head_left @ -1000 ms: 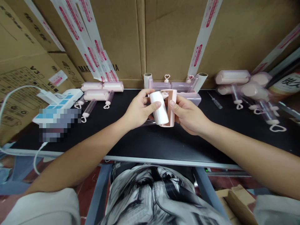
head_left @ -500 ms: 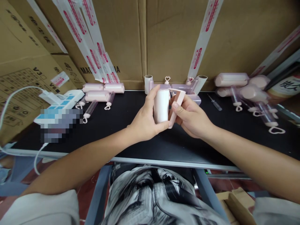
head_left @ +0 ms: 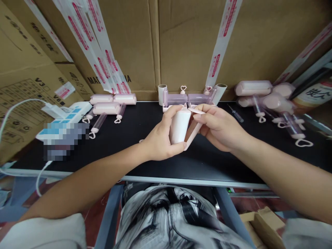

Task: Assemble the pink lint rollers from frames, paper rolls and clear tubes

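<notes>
My left hand (head_left: pixel 160 136) is closed around a white lint roll (head_left: pixel 179 127), its thumb at the lower end and its fingers near the top. The roll tilts slightly to the right. A pink plastic lint roller case (head_left: pixel 193 133) stands angled beside the roll, and my right hand (head_left: pixel 218 126) pinches it between thumb and fingers. The case's upper end piece lies close to the top of the roll; whether they touch I cannot tell. Behind my hands are lilac lint roller covers (head_left: pixel 176 99) with heart-shaped loops and an upright white roll (head_left: pixel 162 95).
Finished-looking pink lint rollers (head_left: pixel 106 108) lie at the left, beside a white power strip (head_left: pixel 75 116) with a cable. More rollers (head_left: pixel 276 100) are piled at the right, near a screwdriver (head_left: pixel 236 114). Cardboard boxes (head_left: pixel 129 45) wall off the back of the black table (head_left: pixel 145 169).
The roll and the case have tilted to the right and dropped slightly in view. My right hand has turned with the case, and the lilac covers behind show more.
</notes>
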The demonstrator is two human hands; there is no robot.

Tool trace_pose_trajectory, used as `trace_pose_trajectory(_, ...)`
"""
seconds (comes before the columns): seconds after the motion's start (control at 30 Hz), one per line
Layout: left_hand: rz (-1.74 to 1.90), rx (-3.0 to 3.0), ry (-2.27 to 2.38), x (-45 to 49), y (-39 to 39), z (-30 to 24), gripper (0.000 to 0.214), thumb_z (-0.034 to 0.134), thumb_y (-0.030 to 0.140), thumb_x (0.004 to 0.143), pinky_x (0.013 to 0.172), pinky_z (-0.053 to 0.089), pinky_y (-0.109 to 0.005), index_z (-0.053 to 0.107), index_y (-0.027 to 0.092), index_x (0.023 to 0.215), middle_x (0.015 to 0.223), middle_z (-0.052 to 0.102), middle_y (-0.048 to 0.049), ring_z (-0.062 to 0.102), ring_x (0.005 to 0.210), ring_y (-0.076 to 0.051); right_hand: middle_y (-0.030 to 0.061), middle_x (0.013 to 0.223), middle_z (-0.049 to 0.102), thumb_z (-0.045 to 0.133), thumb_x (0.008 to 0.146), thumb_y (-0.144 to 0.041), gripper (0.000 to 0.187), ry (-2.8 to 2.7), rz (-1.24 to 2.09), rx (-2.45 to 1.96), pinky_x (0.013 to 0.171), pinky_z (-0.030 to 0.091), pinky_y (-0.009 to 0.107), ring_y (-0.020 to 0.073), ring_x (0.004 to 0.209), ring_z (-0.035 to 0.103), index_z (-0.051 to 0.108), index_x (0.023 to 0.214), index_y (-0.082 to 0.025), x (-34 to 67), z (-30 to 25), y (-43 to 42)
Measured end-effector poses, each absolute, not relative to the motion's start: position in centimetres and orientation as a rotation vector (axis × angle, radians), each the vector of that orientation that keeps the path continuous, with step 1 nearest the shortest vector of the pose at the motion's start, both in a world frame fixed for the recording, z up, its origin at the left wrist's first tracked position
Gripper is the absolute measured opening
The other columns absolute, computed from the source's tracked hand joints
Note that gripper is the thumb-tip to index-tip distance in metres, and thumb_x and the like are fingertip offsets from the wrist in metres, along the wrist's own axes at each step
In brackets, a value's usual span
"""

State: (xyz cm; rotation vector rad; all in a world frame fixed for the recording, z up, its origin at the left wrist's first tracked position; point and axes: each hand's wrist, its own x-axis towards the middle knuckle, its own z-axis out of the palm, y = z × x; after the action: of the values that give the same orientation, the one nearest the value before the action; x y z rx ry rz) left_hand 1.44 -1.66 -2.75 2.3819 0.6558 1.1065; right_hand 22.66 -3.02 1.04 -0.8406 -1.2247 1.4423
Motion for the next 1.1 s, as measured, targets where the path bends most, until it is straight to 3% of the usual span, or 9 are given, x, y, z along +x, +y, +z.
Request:
trace_pose_trajectory(0.2,1.129,2.383,0.636,1.6,-1.8,-2.3,0.104,0.076,0.027,0.07,0.109,0.05,-0.056,0.017,0.033,0.155,0.154,0.043,-0.0131,0.058,0.13,-0.037,0.0003,0.08,0.069,0.088,0.077,-0.037,0.029,-1.209,1.441,-0.817,0.068,0.056,0.028,0.0154,0.072,0.064,0.064,0.083,-0.022,22.3,1.3,-3.6)
trace_pose_trajectory(0.5,1.133,2.353,0.624,1.8,-1.8,-2.2,0.098,0.073,0.027,0.065,0.082,0.057,-0.045,0.02,0.03,0.147,0.137,0.056,-0.0116,0.067,0.097,-0.027,0.0047,0.092,0.073,0.089,0.075,-0.047,0.035,-1.26,1.282,-0.853,0.08,0.059,0.037,0.0235,0.093,0.07,0.064,0.083,-0.024,21.9,1.2,-4.2)
trace_pose_trajectory(0.7,1.148,2.35,0.593,1.9,-1.7,-2.1,0.094,0.072,0.027,0.065,0.081,0.055,-0.045,0.022,0.03,0.143,0.125,0.057,-0.0085,0.066,0.095,-0.027,0.005,0.091,0.073,0.089,0.075,-0.045,0.031,-1.251,1.275,-0.84,0.088,0.06,0.044,0.0257,0.092,0.07,0.065,0.08,-0.025,21.8,1.3,-4.5)
trace_pose_trajectory(0.8,1.152,2.363,0.574,1.7,-1.7,-2.1,0.093,0.072,0.029,0.064,0.078,0.054,-0.042,0.023,0.03,0.143,0.124,0.057,-0.0074,0.064,0.092,-0.025,0.0047,0.086,0.071,0.089,0.074,-0.045,0.032,-1.269,1.231,-0.857,0.079,0.06,0.043,0.0259,0.087,0.068,0.064,0.077,-0.026,21.8,1.1,-4.6)
trace_pose_trajectory(0.93,1.163,2.373,0.599,1.6,-1.7,-2.3,0.093,0.071,0.028,0.063,0.068,0.05,-0.035,0.024,0.029,0.142,0.123,0.056,-0.007,0.061,0.083,-0.02,0.0018,0.075,0.066,0.089,0.074,-0.045,0.031,-1.286,1.238,-0.889,0.062,0.053,0.034,0.019,0.067,0.059,0.065,0.078,-0.025,21.8,0.9,-4.5)
trace_pose_trajectory(1.1,1.196,2.434,0.499,1.9,-1.5,-2.7,0.091,0.069,0.027,0.062,0.07,0.051,-0.036,0.025,0.03,0.141,0.13,0.054,-0.0084,0.063,0.086,-0.021,0.0003,0.072,0.064,0.091,0.073,-0.048,0.037,-1.294,1.252,-0.887,0.059,0.047,0.031,0.0161,0.063,0.055,0.064,0.077,-0.023,21.7,0.7,-4.3)
